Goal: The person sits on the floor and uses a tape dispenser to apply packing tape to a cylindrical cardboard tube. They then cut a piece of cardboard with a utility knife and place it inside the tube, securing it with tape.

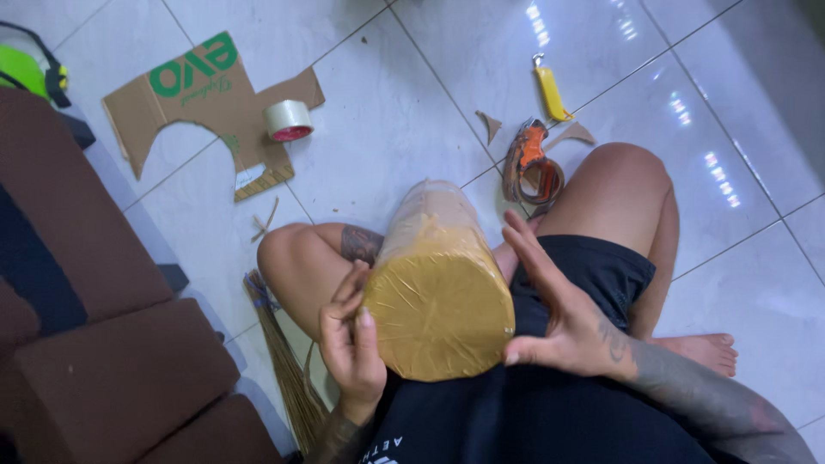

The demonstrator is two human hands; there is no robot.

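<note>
1. The person sits on the tiled floor point(387, 112) with a cardboard cylinder point(438, 288) wrapped in clear tape lying across the lap, its flat round end turned toward the camera.
2. The left hand point(351, 339) presses against the left rim of that round end, fingers curled loosely on the taped edge, steadying rather than gripping hard.
3. The right hand point(554, 314) is spread open, thumb tip touching the lower right rim and the fingers lifted off the side of the cylinder; it grasps nothing.
4. Judging by the smooth film over the end face, the step in hand looks like pressing the tape down around the rim.
5. The next move probably calls for both hands to turn the cylinder while keeping it steady on the lap.
6. A tape roll point(288, 120) rests on a cut cardboard sheet point(193, 94), well apart from the hands.
7. A yellow utility knife point(550, 90) and orange scissors point(531, 163) lie on the floor beyond the knees.
8. A straw broom point(284, 361) lies beside the left leg.
</note>
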